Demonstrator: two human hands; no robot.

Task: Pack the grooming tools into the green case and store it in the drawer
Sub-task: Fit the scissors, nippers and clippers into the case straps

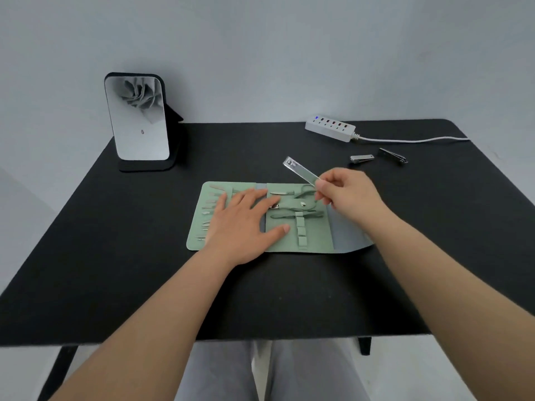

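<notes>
Head cam view, looking down at a black desk [115,256] against a plain grey wall. The green case [315,235] is lying unfolded flat in the middle of the desk, elastic loops and straps facing up. The left flap already has a row of small metal tools [209,209] tucked in, and there's a silver piece under the strap near the centre.

The left hand [246,224] is laid flat on the case, palm down with fingers spread, pressing over the left and middle panels. The right hand [344,192] is up just above the case's right side, pinching one end of a big silver nail clipper [301,171] between thumb and fingertips; the clipper angles up and away to the left, clear of the case.

Further back on the right, two more clippers sit on the desk close together: a small silver nail clipper [362,158] and a dark clipper [393,156] beside it. Behind those is a white power strip [330,128] with its cable [411,139] running off to the right. Back left there's a standing mirror [137,120] on a dark base. Grey trousers [289,371] show below the desk edge.
</notes>
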